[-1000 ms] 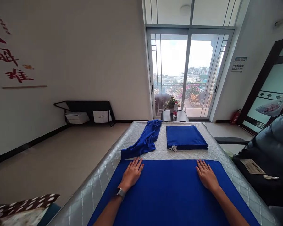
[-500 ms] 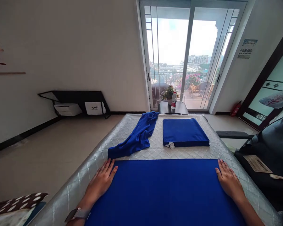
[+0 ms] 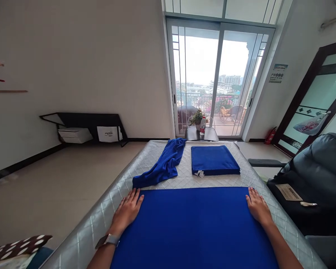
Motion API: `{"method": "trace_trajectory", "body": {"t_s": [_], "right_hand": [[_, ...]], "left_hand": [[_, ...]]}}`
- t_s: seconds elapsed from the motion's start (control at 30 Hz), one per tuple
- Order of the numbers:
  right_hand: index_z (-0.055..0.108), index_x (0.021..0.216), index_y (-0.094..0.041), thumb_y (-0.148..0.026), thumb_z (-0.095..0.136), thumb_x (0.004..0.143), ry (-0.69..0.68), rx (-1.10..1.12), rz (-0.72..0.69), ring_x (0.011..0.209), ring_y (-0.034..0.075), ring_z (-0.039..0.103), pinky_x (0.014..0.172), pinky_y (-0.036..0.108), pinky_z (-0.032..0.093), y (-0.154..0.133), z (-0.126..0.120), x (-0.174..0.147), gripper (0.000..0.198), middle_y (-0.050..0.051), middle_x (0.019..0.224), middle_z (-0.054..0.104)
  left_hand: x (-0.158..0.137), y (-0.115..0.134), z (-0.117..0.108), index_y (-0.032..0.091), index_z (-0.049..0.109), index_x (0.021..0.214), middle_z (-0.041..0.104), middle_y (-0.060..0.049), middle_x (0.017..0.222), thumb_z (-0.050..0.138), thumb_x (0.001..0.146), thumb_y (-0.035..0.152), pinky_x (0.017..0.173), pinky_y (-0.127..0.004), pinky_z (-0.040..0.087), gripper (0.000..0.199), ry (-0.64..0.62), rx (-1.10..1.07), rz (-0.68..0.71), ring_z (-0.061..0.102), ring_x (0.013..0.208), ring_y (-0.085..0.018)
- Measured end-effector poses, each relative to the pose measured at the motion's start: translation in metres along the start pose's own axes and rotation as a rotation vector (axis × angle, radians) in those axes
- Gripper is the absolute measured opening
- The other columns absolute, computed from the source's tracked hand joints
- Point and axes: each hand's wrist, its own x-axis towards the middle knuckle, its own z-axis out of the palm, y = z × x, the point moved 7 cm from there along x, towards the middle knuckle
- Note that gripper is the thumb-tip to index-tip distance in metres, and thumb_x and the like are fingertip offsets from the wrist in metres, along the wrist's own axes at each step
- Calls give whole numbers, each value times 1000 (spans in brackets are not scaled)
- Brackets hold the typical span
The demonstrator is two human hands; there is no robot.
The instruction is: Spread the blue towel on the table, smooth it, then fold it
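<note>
A blue cloth lies spread flat on a silver-white quilted mattress, its near part running out of view. My left hand rests flat on the cloth's far left corner, fingers stretched forward. At the far right corner, my right hand lies flat too, its fingers pointing away from me. Neither hand grips anything. Just beyond the left hand is a crumpled blue cloth. To its right sits a neat stack of folded blue cloths with white tags at the front edge.
A small table with a bottle and a potted plant stands past the mattress, before the glass sliding door. A black armchair stands close on the right. A black rack holds white boxes along the left wall.
The view has tilted up slightly and shifted. Both hands stay flat at the two far corners of the spread cloth, which looks unchanged.
</note>
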Motion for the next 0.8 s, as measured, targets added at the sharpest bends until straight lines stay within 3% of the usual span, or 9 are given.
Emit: {"method": "trace_trajectory", "body": {"t_s": [0.1,0.2,0.3,0.4,0.47,0.53,0.63,0.8], "right_hand": [[34,151,-5,-33,17,95,55,-9,-27,149,23,23,121,46,17,-15,-27,-10,65,13,158,34],[39,148,-5,-28,20,96,109,85,-143,148,25,26,120,48,19,-59,-57,-27,61,16,155,39],[39,149,-8,-30,22,98,62,208,-314,146,22,30,121,44,20,-132,-73,-47,59,15,154,41],[38,151,-14,-34,24,100,27,246,-429,146,17,30,121,35,20,-204,-77,-61,57,8,155,41],[37,151,-14,-32,24,100,8,260,-468,146,17,30,120,35,21,-239,-72,-65,56,8,155,40],[38,150,-13,-28,25,99,-13,269,-488,146,18,30,120,36,22,-260,-64,-65,55,9,155,40],[38,150,-13,-22,27,97,-45,277,-506,146,18,29,119,36,22,-269,-49,-62,55,9,156,38],[33,152,-12,-24,26,97,-66,299,-510,149,20,22,121,38,17,-266,-30,-58,57,9,159,30]], "left_hand": [[1,11,-27,4,40,146,39,-21,156,28,95,41,118,-53,28,64,2,-38,-108,33,146,-30],[3,49,-53,2,45,143,46,-23,151,28,96,38,117,-56,29,62,32,-81,-32,36,144,-34],[0,120,-59,8,55,137,57,-17,144,32,98,34,118,-45,32,52,9,-125,151,46,139,-28],[-7,204,-50,18,60,133,63,-10,138,35,100,35,114,-35,38,45,-21,-172,305,54,132,-21],[-10,250,-42,19,59,133,63,-10,139,33,102,36,113,-34,40,45,-23,-192,363,54,132,-20],[-12,282,-35,16,56,136,61,-12,141,31,102,33,114,-37,39,46,-14,-199,393,51,135,-21],[-13,300,-22,14,52,140,58,-14,143,30,101,27,115,-44,38,46,-8,-196,420,48,138,-23],[-11,297,0,15,44,146,53,-15,148,29,101,24,116,-48,37,48,-30,-192,447,41,142,-23]]}}
